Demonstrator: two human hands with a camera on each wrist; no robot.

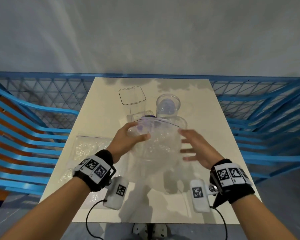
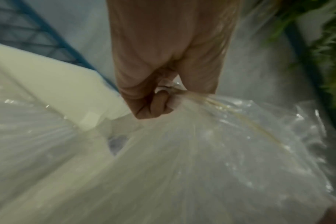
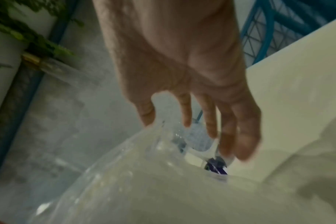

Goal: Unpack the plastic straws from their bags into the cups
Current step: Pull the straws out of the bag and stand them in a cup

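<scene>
A clear zip bag (image 1: 156,141) of transparent straws hangs above the middle of the white table (image 1: 215,129). My left hand (image 1: 128,135) grips its upper left part, the plastic bunched in the curled fingers (image 2: 153,106). My right hand (image 1: 196,148) is spread beside the bag's right side with straight fingers (image 3: 228,136), at or close to the film; contact is unclear. Behind the bag stand a square clear cup (image 1: 132,99) and a round clear cup (image 1: 168,105). A second bag of straws (image 1: 88,146) lies flat on the table at the left.
Blue metal mesh fencing (image 1: 42,94) runs round the table on the left, back and right. A grey wall rises behind. Small purple and clear pieces (image 1: 150,116) lie between the cups and the held bag. Green foliage (image 2: 328,45) shows at the edge of the wrist views.
</scene>
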